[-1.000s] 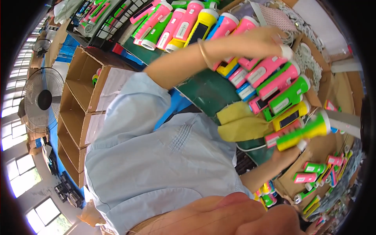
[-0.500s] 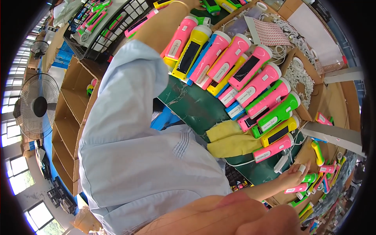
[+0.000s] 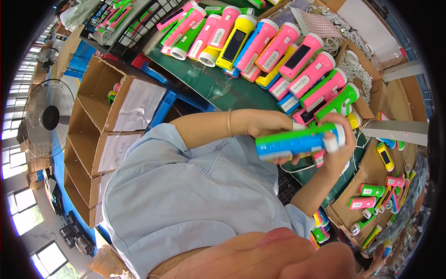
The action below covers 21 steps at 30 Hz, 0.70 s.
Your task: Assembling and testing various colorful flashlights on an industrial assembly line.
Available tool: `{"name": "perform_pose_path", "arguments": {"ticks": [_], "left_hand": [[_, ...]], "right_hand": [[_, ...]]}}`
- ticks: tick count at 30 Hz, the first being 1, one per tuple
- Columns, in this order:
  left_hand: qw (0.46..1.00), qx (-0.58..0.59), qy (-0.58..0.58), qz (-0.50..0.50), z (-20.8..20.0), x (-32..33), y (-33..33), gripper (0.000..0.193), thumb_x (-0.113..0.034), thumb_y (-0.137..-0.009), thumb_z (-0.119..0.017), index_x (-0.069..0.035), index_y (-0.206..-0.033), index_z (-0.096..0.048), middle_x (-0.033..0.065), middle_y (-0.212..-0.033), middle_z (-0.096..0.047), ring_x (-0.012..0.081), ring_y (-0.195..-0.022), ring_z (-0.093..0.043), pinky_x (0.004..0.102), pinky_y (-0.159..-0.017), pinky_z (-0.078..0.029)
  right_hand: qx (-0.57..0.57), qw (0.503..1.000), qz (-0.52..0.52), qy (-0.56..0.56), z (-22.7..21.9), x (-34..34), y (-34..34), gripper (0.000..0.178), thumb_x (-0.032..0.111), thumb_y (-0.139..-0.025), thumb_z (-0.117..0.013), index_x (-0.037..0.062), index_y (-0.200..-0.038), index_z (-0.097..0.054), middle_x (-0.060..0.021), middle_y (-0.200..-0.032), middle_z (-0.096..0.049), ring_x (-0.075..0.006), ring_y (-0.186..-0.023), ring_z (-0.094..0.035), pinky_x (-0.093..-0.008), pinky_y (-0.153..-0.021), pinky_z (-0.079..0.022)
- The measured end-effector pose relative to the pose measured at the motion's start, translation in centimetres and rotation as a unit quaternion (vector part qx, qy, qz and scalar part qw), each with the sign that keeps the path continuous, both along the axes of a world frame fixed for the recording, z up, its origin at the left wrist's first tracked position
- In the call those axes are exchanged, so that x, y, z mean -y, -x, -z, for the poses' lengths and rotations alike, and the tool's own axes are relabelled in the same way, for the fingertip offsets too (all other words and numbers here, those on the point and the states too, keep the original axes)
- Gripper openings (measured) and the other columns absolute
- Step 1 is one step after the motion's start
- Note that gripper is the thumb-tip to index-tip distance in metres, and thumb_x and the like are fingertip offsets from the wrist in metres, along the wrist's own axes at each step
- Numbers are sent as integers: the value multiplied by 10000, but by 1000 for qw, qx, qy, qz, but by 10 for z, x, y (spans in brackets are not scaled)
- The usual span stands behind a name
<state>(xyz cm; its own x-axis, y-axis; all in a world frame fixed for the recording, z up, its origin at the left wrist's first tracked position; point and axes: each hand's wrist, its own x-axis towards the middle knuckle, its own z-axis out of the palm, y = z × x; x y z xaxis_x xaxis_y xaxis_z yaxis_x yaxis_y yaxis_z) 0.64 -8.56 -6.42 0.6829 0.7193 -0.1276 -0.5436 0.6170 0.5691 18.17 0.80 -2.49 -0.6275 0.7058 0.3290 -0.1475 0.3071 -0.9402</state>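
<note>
In front of my chest, both hands are on a green and blue flashlight (image 3: 290, 143) with a white head, slightly blurred. My right hand (image 3: 341, 144) curls its fingers around the head end. My left hand (image 3: 269, 124) grips the body from behind, its fingertips showing below it. Part of a white piece shows by the left fingertips, too hidden to name. Beyond the hands, rows of pink, yellow, green and blue flashlights lie stacked on the green table (image 3: 223, 93); a pink flashlight (image 3: 311, 74) is among those nearest.
A cardboard box (image 3: 344, 204) of loose flashlights stands at the right. Behind the rows, a box holds small white parts (image 3: 355, 69) beside white cables (image 3: 341, 35). At the left are cardboard compartments (image 3: 97, 125), a black crate (image 3: 139, 23) and a standing fan (image 3: 49, 118).
My left hand has come back from the far end of the table. My right hand has risen from the box at the right. Both now meet on the green and blue flashlight.
</note>
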Motion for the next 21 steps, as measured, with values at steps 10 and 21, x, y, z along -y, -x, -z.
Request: {"name": "perform_pose_path", "arguments": {"ticks": [10, 21], "left_hand": [[869, -368, -320, -82, -13, 5, -3, 521, -233, -740, -691, 6, -1136, -450, 113, -943, -573, 171, -849, -577, 316, -738, -486], [971, 59, 81, -218, -7, -34, -2, 292, -289, -886, -525, -44, -1040, -483, 113, -844, -577, 197, -606, -587, 303, -563, -516]], "right_hand": [[191, 964, 115, -144, -1, 32, 14, 243, 174, -778, -623, 15, -960, -595, -120, -789, -596, -219, -715, -582, -324, -644, -453], [143, 975, 154, 69, 70, 58, -12, 233, 76, -867, -547, -1, -1084, -582, -55, -855, -591, -106, -759, -555, -235, -692, -454]]}}
